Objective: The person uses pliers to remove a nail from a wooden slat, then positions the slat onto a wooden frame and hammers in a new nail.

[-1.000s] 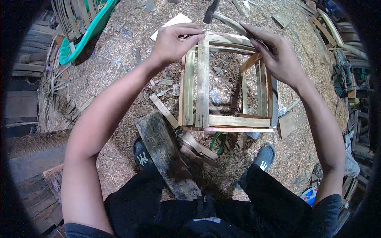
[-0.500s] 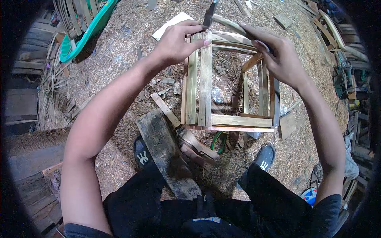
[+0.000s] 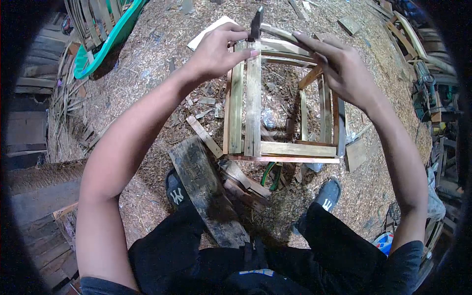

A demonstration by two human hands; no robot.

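**Item:** frame [image 3: 282, 147], open slatted wood box, on sawdust floor [image 3: 147, 73] betw. the person's shoes [image 3: 176, 194].

**Hands:** L hand [image 3: 216, 51] closed, pinching far end of slat [image 3: 253, 108], which lies across frame top, near end on near rail. R hand [image 3: 346, 69] curled over far-right top rail, gripping frame.

**Handling (judgement):** slat wants to sit square to near rail and parallel w/ neighbour slat; R hand's grip should stop frame racking; L fingertips best kept off the joint itself.

**Nearby:**
- dark tool [image 3: 255, 22], hammer-like, just past L hand; cannot tell if held
- pale board [image 3: 209, 29] beyond
- dark plank [image 3: 204, 191] by L shoe
- loose strip [image 3: 203, 136] beside frame
- green sheet [image 3: 105, 42] far left
- wood stacks [image 3: 418, 44] right

**Obstructions:** offcuts under and around frame, uneven footing. Tool crowds slat end.
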